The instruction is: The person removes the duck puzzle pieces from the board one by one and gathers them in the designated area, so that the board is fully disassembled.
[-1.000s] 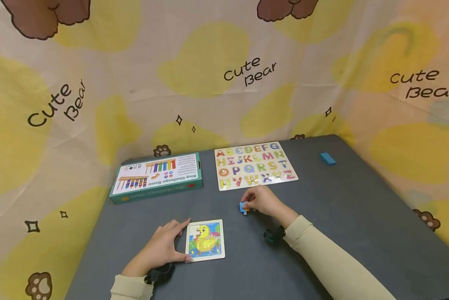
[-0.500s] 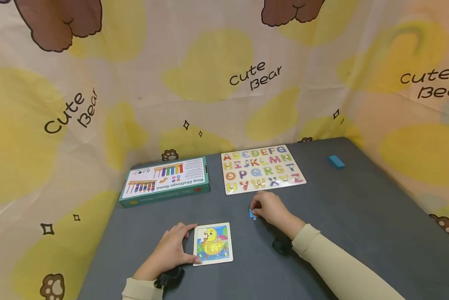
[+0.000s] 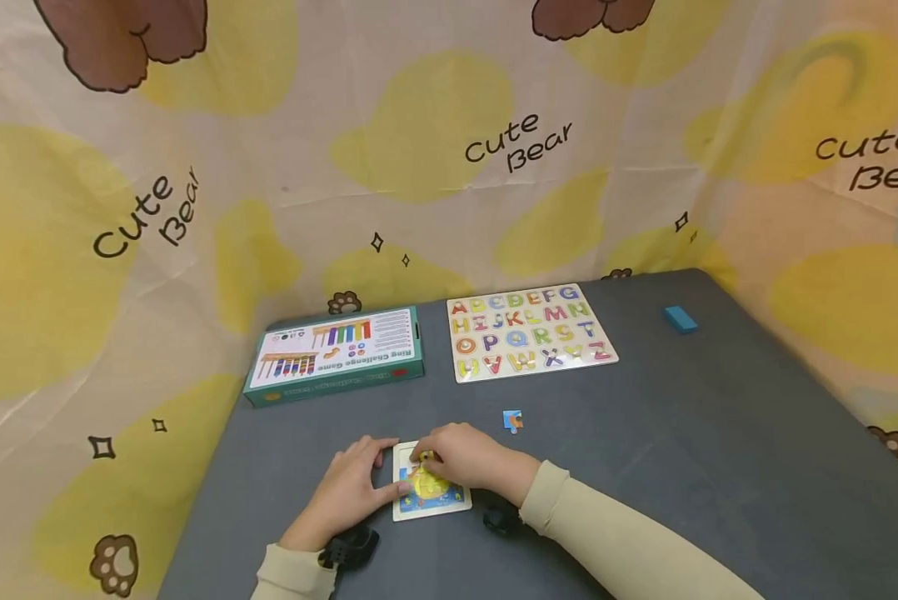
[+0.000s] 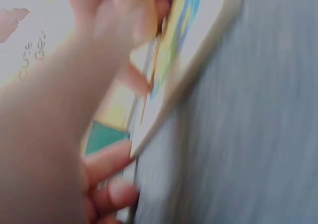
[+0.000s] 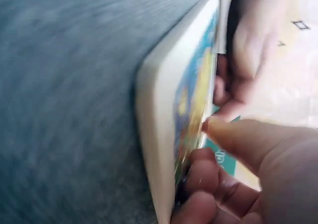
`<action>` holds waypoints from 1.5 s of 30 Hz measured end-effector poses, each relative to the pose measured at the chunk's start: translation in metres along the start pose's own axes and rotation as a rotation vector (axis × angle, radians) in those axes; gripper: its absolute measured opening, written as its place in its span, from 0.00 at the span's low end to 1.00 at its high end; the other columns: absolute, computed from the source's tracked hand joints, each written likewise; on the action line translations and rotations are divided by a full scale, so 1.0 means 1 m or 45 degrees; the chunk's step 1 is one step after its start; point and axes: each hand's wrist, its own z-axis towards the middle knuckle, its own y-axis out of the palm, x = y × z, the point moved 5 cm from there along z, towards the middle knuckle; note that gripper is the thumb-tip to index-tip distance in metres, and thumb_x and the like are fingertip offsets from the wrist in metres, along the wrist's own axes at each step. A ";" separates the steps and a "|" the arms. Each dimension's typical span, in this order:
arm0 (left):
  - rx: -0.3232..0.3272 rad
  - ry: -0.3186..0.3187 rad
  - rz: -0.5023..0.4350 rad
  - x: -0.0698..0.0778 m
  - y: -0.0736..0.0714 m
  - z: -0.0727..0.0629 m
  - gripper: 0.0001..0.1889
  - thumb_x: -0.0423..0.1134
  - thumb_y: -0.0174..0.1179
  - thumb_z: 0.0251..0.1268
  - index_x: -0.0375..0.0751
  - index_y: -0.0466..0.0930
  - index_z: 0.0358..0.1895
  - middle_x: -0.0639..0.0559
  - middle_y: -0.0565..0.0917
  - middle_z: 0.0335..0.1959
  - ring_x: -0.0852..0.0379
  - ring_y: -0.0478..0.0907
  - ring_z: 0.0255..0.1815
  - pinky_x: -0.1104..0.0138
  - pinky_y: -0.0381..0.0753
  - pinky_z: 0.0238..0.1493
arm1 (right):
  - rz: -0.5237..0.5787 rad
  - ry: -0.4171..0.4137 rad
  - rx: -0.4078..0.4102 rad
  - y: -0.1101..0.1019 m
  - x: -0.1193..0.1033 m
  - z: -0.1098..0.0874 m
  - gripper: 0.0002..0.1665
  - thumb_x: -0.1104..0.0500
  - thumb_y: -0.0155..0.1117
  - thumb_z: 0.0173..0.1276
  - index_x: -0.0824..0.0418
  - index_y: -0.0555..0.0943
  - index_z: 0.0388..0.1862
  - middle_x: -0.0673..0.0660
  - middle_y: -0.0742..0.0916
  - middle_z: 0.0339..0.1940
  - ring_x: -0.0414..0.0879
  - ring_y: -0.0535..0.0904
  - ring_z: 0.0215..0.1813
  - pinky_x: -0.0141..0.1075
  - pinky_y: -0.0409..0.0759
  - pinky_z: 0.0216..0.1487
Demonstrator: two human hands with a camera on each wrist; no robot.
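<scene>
On the table lies a small square duck puzzle [image 3: 436, 502] in a pale wooden frame, with a yellow duck on blue. My left hand [image 3: 344, 492] holds the frame's left side, thumb over the near part and index finger at the far corner. Over the puzzle's upper part is my right hand [image 3: 460, 454], fingers bent and tips down on the picture. The right wrist view shows its thumb [image 5: 223, 132] and fingertips [image 5: 201, 172] at the puzzle's face; whether they pinch a piece is hidden. A loose blue-and-orange puzzle piece [image 3: 512, 421] lies beyond the right hand.
An alphabet board [image 3: 531, 333] lies flat at the back middle. Left of it is a green-edged Ring Challenge Game box [image 3: 336, 354]. A blue block [image 3: 680, 319] sits at the far right. A bear-printed cloth [image 3: 419, 150] hangs behind the table.
My right hand has let go of the blue-and-orange piece on the table and moved left and nearer, onto the puzzle. My left hand has stayed at the frame. The head view has shifted slightly.
</scene>
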 end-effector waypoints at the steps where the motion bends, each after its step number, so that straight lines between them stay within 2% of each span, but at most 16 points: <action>1: 0.020 -0.005 0.011 0.001 0.001 0.001 0.37 0.64 0.73 0.61 0.46 0.79 0.67 0.61 0.69 0.34 0.59 0.65 0.35 0.56 0.60 0.42 | -0.013 0.003 -0.007 0.002 0.001 0.000 0.12 0.57 0.68 0.77 0.49 0.91 0.56 0.44 0.90 0.45 0.34 0.76 0.36 0.32 0.76 0.44; 3: 0.076 -0.003 0.032 0.004 0.003 0.003 0.31 0.61 0.71 0.66 0.46 0.81 0.64 0.61 0.69 0.33 0.60 0.65 0.35 0.57 0.60 0.42 | -0.041 -0.003 -0.013 0.005 0.003 0.001 0.14 0.56 0.68 0.77 0.48 0.90 0.58 0.44 0.88 0.41 0.35 0.74 0.32 0.31 0.74 0.40; 5: 0.131 -0.004 0.049 0.006 0.003 0.004 0.27 0.57 0.72 0.66 0.46 0.81 0.61 0.60 0.69 0.32 0.60 0.65 0.33 0.57 0.60 0.41 | -0.071 -0.027 -0.014 0.006 0.003 0.001 0.16 0.56 0.68 0.77 0.47 0.89 0.60 0.44 0.86 0.39 0.36 0.73 0.31 0.30 0.73 0.37; 8: 0.170 -0.020 0.053 0.005 0.004 0.005 0.25 0.53 0.75 0.64 0.46 0.82 0.58 0.60 0.69 0.31 0.59 0.64 0.32 0.57 0.60 0.41 | -0.085 -0.041 -0.015 0.005 0.001 0.003 0.17 0.56 0.67 0.77 0.47 0.89 0.61 0.45 0.87 0.42 0.35 0.76 0.35 0.30 0.76 0.40; 12: 0.156 -0.046 0.036 0.004 0.004 0.005 0.26 0.53 0.76 0.63 0.45 0.82 0.58 0.59 0.68 0.30 0.59 0.63 0.31 0.57 0.59 0.41 | -0.064 -0.005 -0.021 0.005 0.001 0.004 0.15 0.55 0.67 0.78 0.48 0.89 0.59 0.46 0.89 0.49 0.36 0.78 0.41 0.32 0.78 0.46; 19: 0.156 -0.039 0.026 0.003 0.005 0.005 0.26 0.56 0.74 0.64 0.45 0.83 0.58 0.59 0.68 0.30 0.60 0.63 0.30 0.57 0.59 0.41 | -0.087 0.028 -0.065 0.008 0.004 0.006 0.13 0.49 0.67 0.78 0.44 0.86 0.58 0.45 0.82 0.42 0.38 0.74 0.34 0.32 0.75 0.40; 23: 0.144 -0.050 0.018 0.004 0.006 0.005 0.27 0.56 0.74 0.64 0.45 0.82 0.59 0.59 0.68 0.30 0.59 0.63 0.30 0.57 0.59 0.41 | -0.046 0.050 -0.074 0.007 0.006 0.005 0.14 0.50 0.67 0.78 0.43 0.81 0.59 0.47 0.79 0.43 0.39 0.75 0.33 0.32 0.75 0.39; 27: 0.146 -0.041 0.007 0.005 0.006 0.006 0.26 0.55 0.75 0.63 0.45 0.82 0.59 0.59 0.69 0.31 0.59 0.63 0.31 0.57 0.59 0.41 | 0.036 0.062 -0.041 0.003 0.009 0.004 0.14 0.53 0.68 0.77 0.44 0.80 0.59 0.48 0.75 0.44 0.41 0.76 0.33 0.32 0.76 0.38; 32: 0.149 -0.054 0.017 0.000 0.008 0.005 0.27 0.54 0.76 0.62 0.45 0.83 0.59 0.59 0.69 0.31 0.58 0.64 0.31 0.57 0.59 0.41 | 0.178 0.025 0.050 0.002 0.014 0.004 0.14 0.56 0.70 0.75 0.47 0.81 0.57 0.48 0.77 0.46 0.42 0.79 0.42 0.33 0.78 0.45; 35: 0.135 -0.075 0.018 -0.002 0.009 0.003 0.27 0.54 0.77 0.61 0.44 0.83 0.59 0.59 0.69 0.30 0.58 0.64 0.30 0.56 0.59 0.41 | 0.278 -0.018 0.135 -0.008 0.019 0.001 0.16 0.58 0.74 0.72 0.52 0.84 0.57 0.49 0.80 0.47 0.44 0.80 0.44 0.34 0.78 0.45; 37: 0.125 -0.080 0.014 -0.001 0.009 0.003 0.28 0.54 0.77 0.61 0.44 0.83 0.59 0.59 0.69 0.30 0.58 0.64 0.30 0.56 0.59 0.41 | 0.304 -0.047 0.196 -0.022 0.025 -0.006 0.19 0.58 0.76 0.70 0.55 0.87 0.58 0.49 0.82 0.47 0.46 0.80 0.45 0.35 0.78 0.45; 41: 0.121 -0.081 0.011 0.001 0.008 0.005 0.29 0.54 0.77 0.61 0.43 0.83 0.60 0.58 0.69 0.30 0.57 0.65 0.31 0.56 0.60 0.42 | 0.228 -0.081 0.290 -0.058 0.050 -0.030 0.21 0.58 0.78 0.67 0.56 0.89 0.58 0.49 0.84 0.46 0.49 0.80 0.43 0.37 0.77 0.43; 45: 0.123 -0.080 0.005 0.003 0.005 0.007 0.30 0.54 0.77 0.61 0.42 0.83 0.61 0.57 0.69 0.30 0.57 0.65 0.31 0.55 0.60 0.43 | 0.121 -0.060 0.297 -0.083 0.087 -0.063 0.20 0.61 0.79 0.65 0.59 0.90 0.57 0.50 0.84 0.44 0.48 0.78 0.41 0.38 0.77 0.41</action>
